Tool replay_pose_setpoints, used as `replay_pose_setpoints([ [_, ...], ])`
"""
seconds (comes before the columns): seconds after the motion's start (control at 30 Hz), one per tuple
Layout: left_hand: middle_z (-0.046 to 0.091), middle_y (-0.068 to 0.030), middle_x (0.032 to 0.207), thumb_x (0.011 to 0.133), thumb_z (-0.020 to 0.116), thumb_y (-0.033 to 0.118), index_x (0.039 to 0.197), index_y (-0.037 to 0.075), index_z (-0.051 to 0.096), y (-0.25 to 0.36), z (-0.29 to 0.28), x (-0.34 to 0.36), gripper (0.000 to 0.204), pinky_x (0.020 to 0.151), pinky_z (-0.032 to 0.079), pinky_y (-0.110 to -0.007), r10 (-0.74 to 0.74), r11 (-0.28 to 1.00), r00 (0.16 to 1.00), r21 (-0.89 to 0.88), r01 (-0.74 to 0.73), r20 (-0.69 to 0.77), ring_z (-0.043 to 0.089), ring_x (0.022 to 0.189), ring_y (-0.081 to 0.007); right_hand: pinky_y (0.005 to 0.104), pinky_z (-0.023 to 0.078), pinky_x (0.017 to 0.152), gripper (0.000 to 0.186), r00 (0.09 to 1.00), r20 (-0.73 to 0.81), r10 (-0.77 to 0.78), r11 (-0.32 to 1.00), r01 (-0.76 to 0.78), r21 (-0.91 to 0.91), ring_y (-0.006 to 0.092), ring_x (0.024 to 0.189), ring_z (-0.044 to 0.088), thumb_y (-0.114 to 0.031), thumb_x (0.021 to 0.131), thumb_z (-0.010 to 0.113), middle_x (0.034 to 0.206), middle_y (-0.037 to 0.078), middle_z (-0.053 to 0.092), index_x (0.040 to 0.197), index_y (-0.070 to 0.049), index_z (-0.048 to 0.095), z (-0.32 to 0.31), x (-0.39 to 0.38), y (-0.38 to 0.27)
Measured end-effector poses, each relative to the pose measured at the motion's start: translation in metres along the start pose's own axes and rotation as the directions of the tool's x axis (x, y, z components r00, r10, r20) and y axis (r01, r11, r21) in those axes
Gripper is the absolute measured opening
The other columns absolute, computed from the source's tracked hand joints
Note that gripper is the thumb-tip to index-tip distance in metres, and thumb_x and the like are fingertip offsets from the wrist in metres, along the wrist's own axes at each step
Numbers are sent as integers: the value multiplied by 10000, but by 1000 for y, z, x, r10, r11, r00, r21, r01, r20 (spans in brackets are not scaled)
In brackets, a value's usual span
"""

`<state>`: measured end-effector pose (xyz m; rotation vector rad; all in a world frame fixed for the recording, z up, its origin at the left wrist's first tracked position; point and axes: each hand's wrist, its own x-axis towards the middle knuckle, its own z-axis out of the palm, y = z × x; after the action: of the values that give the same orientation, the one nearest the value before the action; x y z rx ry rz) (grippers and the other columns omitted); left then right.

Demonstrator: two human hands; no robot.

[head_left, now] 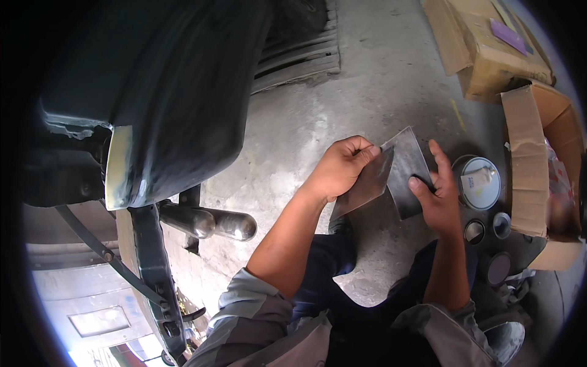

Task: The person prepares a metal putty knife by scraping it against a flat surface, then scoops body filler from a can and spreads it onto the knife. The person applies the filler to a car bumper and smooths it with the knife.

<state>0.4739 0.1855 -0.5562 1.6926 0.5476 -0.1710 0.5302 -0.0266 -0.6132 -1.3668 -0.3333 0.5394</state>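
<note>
My left hand (347, 164) is closed, thumb pressed over the upper edge of a thin, dark grey flat plate (367, 179). A second thin grey plate (408, 176), lighter at its upper part, overlaps or touches the first; I cannot tell exactly how they meet. My right hand (439, 197) grips that second plate by its right side, thumb on its face and index finger stretched out. On the left is a dark vehicle bumper (183, 104) with a pale yellowish patch (118, 168) on its corner.
Two exhaust pipes (229, 225) stick out under the bumper. At the right stand a tin (482, 194) with a white tube (478, 178) on its lid, smaller round tins (501, 225), and open cardboard boxes (526, 159). A metal floor grate (299, 58) lies beyond the bumper.
</note>
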Motion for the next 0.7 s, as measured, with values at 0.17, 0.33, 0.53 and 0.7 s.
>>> replay_pose_setpoints([
  [0.17,617,-13,713,970,596,319,870,48,620,-3,8,1,290,453,354,-220,-43,998,997,-58,39,-68,434,494,-47,375,406,1027,754,995,-60,-76,994,81,77,236,1217,527,-94,879,672,1470,158,398,1498,-30,246,12,-1,-5],
  [0.33,436,68,530,985,579,231,773,104,570,-11,26,0,247,386,282,-228,-42,997,999,-66,42,-5,366,422,-29,359,476,910,727,973,-134,-186,970,160,-184,253,1027,626,-170,892,663,1232,203,581,1487,-42,264,8,4,24],
  [0.53,392,69,489,979,585,220,774,138,506,-13,31,-1,234,332,210,-210,30,976,993,-210,-54,-118,302,352,-24,281,490,795,577,985,-169,29,999,-36,-37,155,912,605,-158,946,604,1033,104,630,1446,-34,345,-6,2,2],
  [0.7,427,60,606,962,606,208,891,127,489,-7,33,4,159,316,257,-186,92,970,963,-197,-145,-254,346,353,-34,333,501,734,470,905,-402,-135,980,62,-190,232,761,619,-84,889,578,845,133,627,1340,-26,458,-45,10,32],
])
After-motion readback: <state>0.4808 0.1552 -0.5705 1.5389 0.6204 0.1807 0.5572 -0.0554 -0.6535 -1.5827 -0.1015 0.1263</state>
